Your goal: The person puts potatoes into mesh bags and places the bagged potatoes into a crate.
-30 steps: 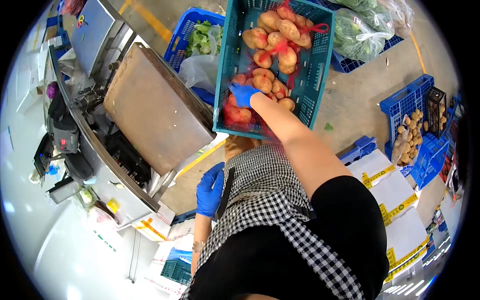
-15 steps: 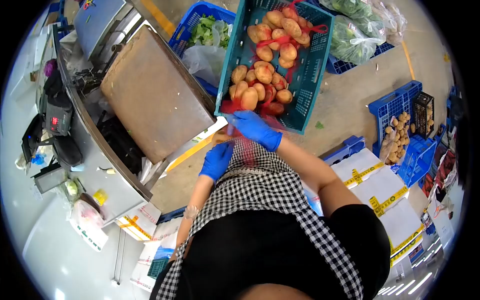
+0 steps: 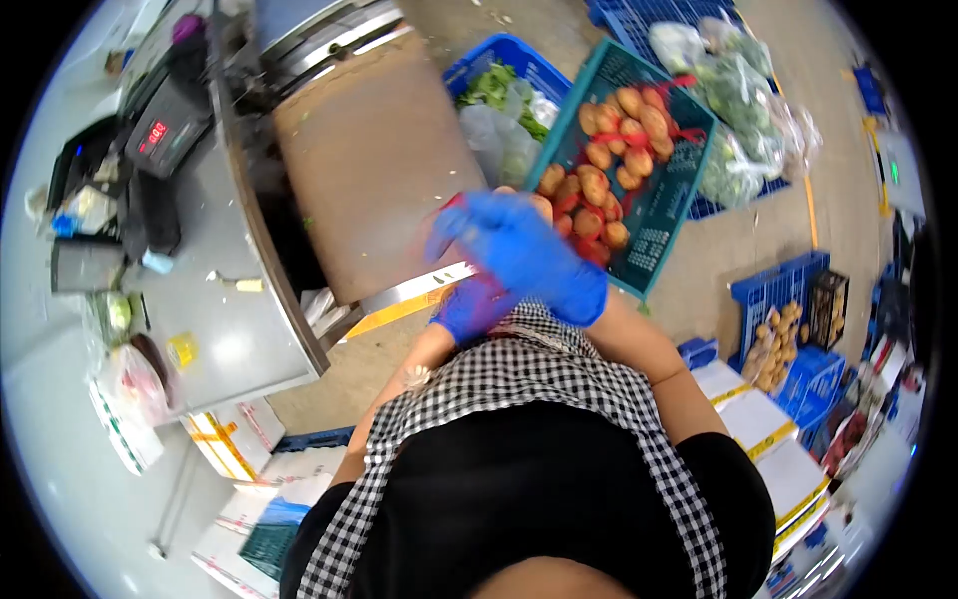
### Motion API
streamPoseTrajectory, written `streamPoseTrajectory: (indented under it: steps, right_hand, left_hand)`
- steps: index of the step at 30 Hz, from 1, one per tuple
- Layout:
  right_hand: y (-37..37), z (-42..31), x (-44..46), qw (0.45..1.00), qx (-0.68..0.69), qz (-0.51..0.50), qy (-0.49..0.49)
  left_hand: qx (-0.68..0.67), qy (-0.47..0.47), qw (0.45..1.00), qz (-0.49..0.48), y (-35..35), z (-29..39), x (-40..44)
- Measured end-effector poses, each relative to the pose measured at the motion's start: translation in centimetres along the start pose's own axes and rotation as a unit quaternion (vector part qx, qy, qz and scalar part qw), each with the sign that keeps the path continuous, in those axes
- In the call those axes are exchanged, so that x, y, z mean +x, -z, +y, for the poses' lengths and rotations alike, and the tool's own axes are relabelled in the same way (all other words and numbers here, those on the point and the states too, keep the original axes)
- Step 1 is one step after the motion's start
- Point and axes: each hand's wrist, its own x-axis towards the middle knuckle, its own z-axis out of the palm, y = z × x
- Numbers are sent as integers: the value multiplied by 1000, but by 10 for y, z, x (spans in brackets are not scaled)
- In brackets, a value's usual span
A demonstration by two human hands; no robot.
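Note:
Both my hands wear blue gloves and are close together in front of my checked apron. My right hand (image 3: 524, 250) crosses above the left, its fingers closed and blurred by motion, with a smear of red mesh bag (image 3: 444, 208) at the fingertips. Lower down, my left hand (image 3: 471, 311) is partly covered by the right; red netting shows over its closed fingers. Part of a potato (image 3: 541, 206) peeks out behind my right hand. Just beyond stands a green crate (image 3: 651, 245) holding several potatoes (image 3: 595, 188) in red netting.
A brown-topped stand (image 3: 374, 165) is at front left, beside a metal counter (image 3: 232, 344) with a scale (image 3: 168, 125). A blue crate (image 3: 499, 48) of leafy greens touches the green crate's side. Bagged vegetables (image 3: 738, 110) lie on a blue pallet. White boxes (image 3: 753, 409) are at right.
My hands have come up and together, the right now crossing over the left. The view has turned, so the green crate appears farther right and the stand nearer the middle.

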Motion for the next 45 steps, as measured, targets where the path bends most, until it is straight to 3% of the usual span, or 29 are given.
streamPoseTrajectory:
  steps: [3, 5, 8, 11, 14, 17, 21, 22, 23, 24, 26, 29, 30, 33, 36, 38, 39, 42, 44, 45]
  right_hand:
    - [-8, -20, 25, 998, 9, 6, -55]
    - [-23, -4, 35, 999, 9, 7, -51]
    - [-46, 23, 43, 989, 8, -20, -143]
    - [-65, 50, 45, 985, 3, -1, -173]
    - [-73, 54, 51, 977, -54, -63, -198]
    - [-69, 95, 55, 976, -66, -52, -199]
    - [-53, 135, 47, 964, -227, 4, -141]
    - [-50, 142, 41, 958, -258, 13, -127]
    - [-50, 148, 41, 952, -288, 21, -104]
    - [-47, 157, 42, 945, -315, 49, -72]
    - [-56, 153, 47, 926, -362, 103, -25]
    - [-66, 119, 54, 907, -391, 152, -21]
    - [-69, 112, 54, 904, -395, 164, -28]
    - [-77, 98, 60, 898, -407, 166, -30]
    - [-76, 90, 61, 946, -276, 77, -154]
    - [-70, 89, 58, 932, -299, -29, -202]
    - [-66, 90, 57, 921, -306, -81, -226]
    - [-40, 134, 64, 972, -54, -111, -200]
    - [-33, 141, 80, 976, 135, 46, -167]
    - [-23, 148, 92, 965, 176, 56, -186]
  left_hand:
    - [-83, 16, 994, 72, 14, -12, -25]
    - [-58, 30, 994, 88, 16, -39, -39]
    - [-53, 75, 990, 110, 29, -55, -60]
    - [-53, 88, 981, 162, 43, -59, -82]
    - [-58, 74, 979, 181, 37, -82, -92]
    - [-39, 100, 982, 153, 42, -80, -95]
    - [134, 83, 986, 50, 40, -94, -79]
    - [159, 77, 981, 79, 33, -100, -69]
    - [227, 75, 970, 50, 39, -96, -61]
    - [333, -31, 924, 188, 15, -132, -42]
    - [452, -92, 851, 250, 23, -146, -21]
    - [639, -166, 713, 235, 35, -187, 20]
    - [656, -171, 699, 226, 45, -192, 29]
    - [634, -83, 756, 140, 80, -209, 51]
    - [594, 98, 799, 3, 106, -215, 60]
    - [574, 139, 806, -39, 113, -215, 60]
    - [563, 144, 812, -53, 117, -210, 58]
    - [510, 87, 851, -96, 129, -186, 52]
    - [435, 22, 892, -121, 137, -161, 41]
    - [389, 11, 913, -122, 139, -153, 33]
